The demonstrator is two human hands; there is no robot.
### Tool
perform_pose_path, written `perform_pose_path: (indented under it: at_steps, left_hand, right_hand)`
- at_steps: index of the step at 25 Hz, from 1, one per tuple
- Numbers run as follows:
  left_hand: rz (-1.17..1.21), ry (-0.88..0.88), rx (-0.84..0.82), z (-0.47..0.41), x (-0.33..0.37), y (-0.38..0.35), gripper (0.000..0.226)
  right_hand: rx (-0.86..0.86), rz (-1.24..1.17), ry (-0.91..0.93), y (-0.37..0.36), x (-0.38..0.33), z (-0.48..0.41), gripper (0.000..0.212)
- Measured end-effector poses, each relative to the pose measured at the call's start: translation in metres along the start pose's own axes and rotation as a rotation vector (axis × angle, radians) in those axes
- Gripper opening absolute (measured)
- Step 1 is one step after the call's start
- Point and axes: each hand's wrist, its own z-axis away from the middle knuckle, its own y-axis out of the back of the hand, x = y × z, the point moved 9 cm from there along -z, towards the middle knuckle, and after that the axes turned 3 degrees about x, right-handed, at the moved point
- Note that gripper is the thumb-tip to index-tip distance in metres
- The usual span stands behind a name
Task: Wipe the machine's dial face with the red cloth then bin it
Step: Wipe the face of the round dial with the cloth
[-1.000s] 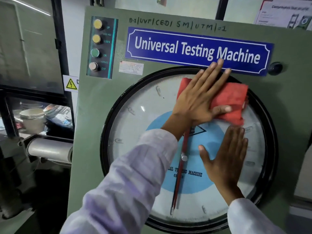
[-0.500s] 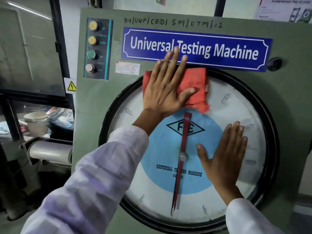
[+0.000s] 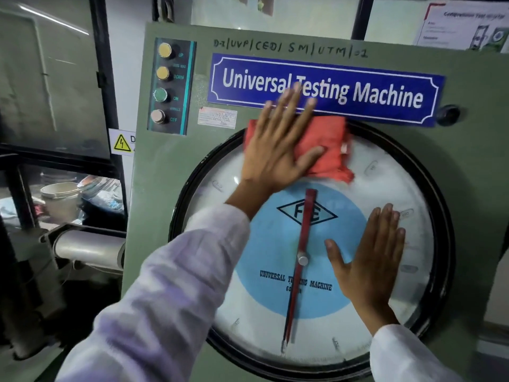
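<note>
Green machine panel (image 3: 165, 216), upright. Left hand (image 3: 278, 150) flat, fingers (image 3: 289, 103) spread, pressing red cloth (image 3: 327, 147) at dial face (image 3: 385, 188) top; unwiped face lies below fingers. Right hand (image 3: 371, 257) flat, splayed, bracing.

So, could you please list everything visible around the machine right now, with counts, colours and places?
dial face: one, white with a blue centre, black rim, on the green machine panel
pointer: one, red, upright on the dial
red cloth: one, top of the dial, under the left hand
nameplate: one, blue, white lettering, above the dial
push buttons: four, two yellow, one green, one pale, upper left panel
warning sign: one, yellow triangle, left of the machine
bucket: one, cream, far left behind glass
left hand: flat, pressing the cloth
right hand: flat on the dial, lower right
</note>
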Motion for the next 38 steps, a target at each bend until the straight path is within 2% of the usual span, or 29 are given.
perform_pose_path:
  at_steps: [5,8,10,13,15,17,19,20,23,26,29,32,35,38]
  left_hand:
    - [-0.137,0.189,-0.006,0.051,-0.07,0.026,0.086]
    - [-0.135,0.433,0.084,0.065,-0.092,0.037,0.09]
    - [-0.19,0.516,0.135,0.067,-0.09,0.045,0.084]
    - [-0.274,0.536,0.177,0.066,-0.073,0.055,0.071]
    - [-0.287,0.669,0.157,0.075,-0.066,0.055,0.065]
    - [-0.214,0.826,0.113,0.087,-0.062,0.049,0.061]
    - [-0.091,0.905,0.143,0.092,-0.051,0.042,0.06]
    - [-0.027,0.921,0.159,0.092,-0.042,0.038,0.066]
    - [0.09,0.965,0.095,0.082,-0.019,0.018,0.101]
    - [0.029,0.872,0.083,0.053,-0.029,0.011,0.107]
    - [-0.003,0.697,0.04,0.023,-0.041,0.005,0.094]
    - [-0.054,0.654,-0.027,0.017,-0.033,0.002,0.086]
    - [-0.055,0.504,-0.109,-0.009,0.002,-0.01,0.078]
    - [0.02,0.199,-0.145,-0.037,0.085,-0.031,0.066]
  right_hand:
    - [0.024,-0.058,-0.015,0.007,-0.002,-0.001,0.104]
    - [0.028,-0.04,-0.01,0.007,-0.001,-0.002,0.104]
    - [0.022,-0.033,-0.011,0.006,0.001,-0.001,0.104]
    - [0.02,-0.026,-0.011,0.005,0.0,-0.001,0.104]
    - [0.014,-0.019,-0.017,0.004,0.0,0.0,0.103]
    - [0.012,-0.014,-0.017,0.004,0.0,0.0,0.103]
    - [0.017,-0.009,-0.011,0.004,0.001,0.001,0.103]
    - [0.02,-0.007,-0.008,0.003,0.001,0.001,0.103]
    - [0.013,-0.004,-0.005,0.001,0.002,0.001,0.104]
    - [0.008,-0.019,-0.011,-0.001,0.003,0.001,0.103]
    - [-0.015,0.001,-0.029,-0.004,0.003,0.001,0.104]
    - [-0.031,0.009,-0.039,-0.002,0.0,0.0,0.104]
    - [-0.019,0.021,-0.027,0.002,-0.003,0.0,0.103]
    - [-0.004,0.048,-0.008,0.006,-0.005,0.0,0.101]
